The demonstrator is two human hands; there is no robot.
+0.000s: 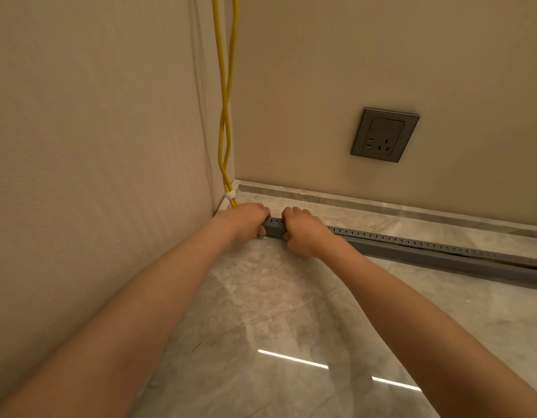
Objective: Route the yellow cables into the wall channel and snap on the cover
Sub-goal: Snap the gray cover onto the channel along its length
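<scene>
Two yellow cables hang down the room corner, twisted round each other and bound by a white tie just above the floor. A grey slotted channel lies on the floor and runs from the corner off to the right. My left hand grips its corner end, fingers curled over the top. My right hand grips the channel right beside it, fingers over the top and thumb at the front. A short grey stretch shows between the hands. The cables' lower ends are hidden behind my left hand.
A grey wall socket sits on the far wall above a marble skirting. A textured beige wall closes the left side. The floor is glossy grey marble with light reflections.
</scene>
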